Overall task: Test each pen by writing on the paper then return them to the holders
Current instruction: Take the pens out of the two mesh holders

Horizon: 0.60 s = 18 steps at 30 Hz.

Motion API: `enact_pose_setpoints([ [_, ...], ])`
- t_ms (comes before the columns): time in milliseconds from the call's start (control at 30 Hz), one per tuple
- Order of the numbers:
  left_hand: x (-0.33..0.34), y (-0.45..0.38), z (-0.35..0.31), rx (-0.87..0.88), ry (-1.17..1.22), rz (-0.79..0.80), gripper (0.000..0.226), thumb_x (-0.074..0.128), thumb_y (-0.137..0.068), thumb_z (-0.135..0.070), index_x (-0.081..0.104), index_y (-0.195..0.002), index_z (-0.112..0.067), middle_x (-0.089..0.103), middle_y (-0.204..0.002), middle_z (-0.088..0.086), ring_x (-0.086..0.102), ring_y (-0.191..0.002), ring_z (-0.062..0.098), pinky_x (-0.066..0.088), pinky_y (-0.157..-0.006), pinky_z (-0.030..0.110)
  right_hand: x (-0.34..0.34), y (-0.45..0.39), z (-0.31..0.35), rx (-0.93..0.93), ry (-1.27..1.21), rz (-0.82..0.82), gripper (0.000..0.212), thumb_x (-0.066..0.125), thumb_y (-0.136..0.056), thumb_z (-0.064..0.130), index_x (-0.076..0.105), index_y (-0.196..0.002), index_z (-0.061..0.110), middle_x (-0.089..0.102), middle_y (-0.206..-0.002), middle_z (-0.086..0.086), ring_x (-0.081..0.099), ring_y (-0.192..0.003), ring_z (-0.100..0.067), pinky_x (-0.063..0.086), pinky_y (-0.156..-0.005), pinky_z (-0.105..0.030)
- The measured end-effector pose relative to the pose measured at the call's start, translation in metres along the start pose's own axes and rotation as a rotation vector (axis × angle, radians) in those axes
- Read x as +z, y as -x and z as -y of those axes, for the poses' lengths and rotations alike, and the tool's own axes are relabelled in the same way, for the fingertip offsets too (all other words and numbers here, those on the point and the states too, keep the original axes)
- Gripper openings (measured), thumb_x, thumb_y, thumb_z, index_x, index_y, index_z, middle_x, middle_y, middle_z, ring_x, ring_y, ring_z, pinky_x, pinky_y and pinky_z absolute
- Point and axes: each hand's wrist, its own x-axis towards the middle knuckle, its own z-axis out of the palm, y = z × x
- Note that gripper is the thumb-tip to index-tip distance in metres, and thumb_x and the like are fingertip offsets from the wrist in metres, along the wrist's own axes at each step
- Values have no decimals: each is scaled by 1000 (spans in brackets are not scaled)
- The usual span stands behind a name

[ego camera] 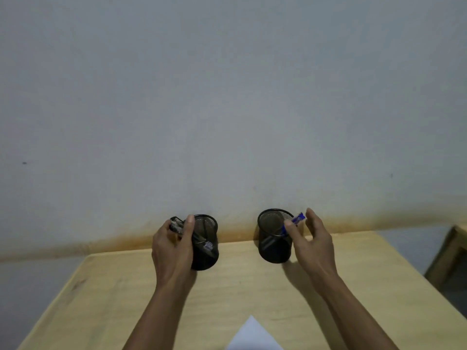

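Two black mesh pen holders stand near the far edge of the wooden table (242,291). My left hand (173,248) wraps the left holder's (207,258) left side and is shut on a bundle of dark-capped pens (177,226) at its rim; their lower ends slant into the cup. Inside it another pen with a blue-white label (208,246) shows through the mesh. A blue pen (296,220) leans in the right holder (273,248), its top over the right rim. My right hand (314,245) is beside it with fingers spread, a fingertip touching the pen. The corner of the white paper (252,334) lies at the near edge.
A plain grey wall rises right behind the holders, with a rust-coloured stain along its base. A second piece of wooden furniture (452,251) stands off the table's right side. Floor shows to the left of the table.
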Motion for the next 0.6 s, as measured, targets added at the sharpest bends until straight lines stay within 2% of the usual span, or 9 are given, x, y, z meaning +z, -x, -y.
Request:
enact_pose_setpoints([
  [67, 7, -6, 10, 13, -2, -51, 45, 66, -74, -73, 64, -86, -30, 70, -99, -7, 66, -98, 19, 54, -92, 47, 9, -2, -5, 33, -53, 10, 66, 74, -93, 27, 46, -152, 19, 50, -152, 0, 48, -132, -11, 45, -91, -11],
  [133, 13, -7, 11, 65, -13, -68, 40, 67, -76, -69, 65, -98, -35, 64, -120, -5, 61, -115, 20, 50, -101, 50, 17, -2, -9, 43, -146, 31, 64, 73, -94, 23, 47, -152, 19, 49, -152, 1, 50, -132, -14, 47, -70, 2],
  [167, 15, -7, 11, 104, -41, -67, 42, 68, -80, -64, 66, -110, -34, 58, -130, -2, 55, -124, 21, 46, -106, 49, 20, -1, -10, 34, -180, 37, 62, 72, -95, 21, 47, -152, 19, 46, -155, 3, 50, -134, -14, 45, -67, 4],
  [267, 20, -8, 12, 185, -59, -86, 41, 69, -86, -49, 69, -118, -24, 48, -139, -1, 42, -134, 22, 39, -113, 45, 26, 0, -12, -19, -175, 21, 49, 67, -98, 20, 55, -146, 18, 32, -162, 11, 40, -134, -2, 39, -69, 10],
  [333, 24, -5, 12, 176, -49, -66, 46, 70, -85, -48, 68, -121, -19, 44, -140, -4, 35, -137, 19, 37, -114, 39, 31, 0, -13, -37, -177, 24, 46, 65, -99, 24, 57, -144, 21, 33, -161, 18, 41, -134, 1, 41, -78, 9],
  [400, 29, -4, 13, 126, -27, -43, 62, 74, -83, -46, 58, -133, -12, 40, -143, -2, 30, -139, 15, 36, -114, 36, 37, -1, -15, -37, -193, 31, 55, 64, -99, 29, 46, -151, 22, 47, -143, 40, 50, -124, 14, 43, -88, 4],
  [467, 33, -1, 13, 58, 11, -28, 71, 75, -82, -45, 46, -140, -17, 37, -144, 2, 31, -137, 14, 35, -111, 30, 40, -3, -17, -36, -189, 29, 57, 60, -101, 30, 42, -154, 19, 44, -133, 54, 49, -120, 23, 39, -81, 9],
  [533, 36, 0, 13, 13, 23, -26, 70, 71, -83, -51, 42, -142, -26, 33, -140, -1, 38, -133, 17, 35, -111, 32, 41, -4, -19, -36, -173, 34, 60, 56, -103, 34, 34, -158, 25, 34, -155, 31, 43, -134, 7, 39, -80, 8],
  [600, 38, -2, 15, -9, -10, -49, 66, 63, -82, -64, 42, -139, -37, 33, -140, -7, 38, -136, 25, 34, -115, 49, 41, -5, -19, -59, -138, 44, 67, 53, -103, 41, 23, -162, 31, 25, -164, 19, 33, -143, 0, 40, -105, -10],
])
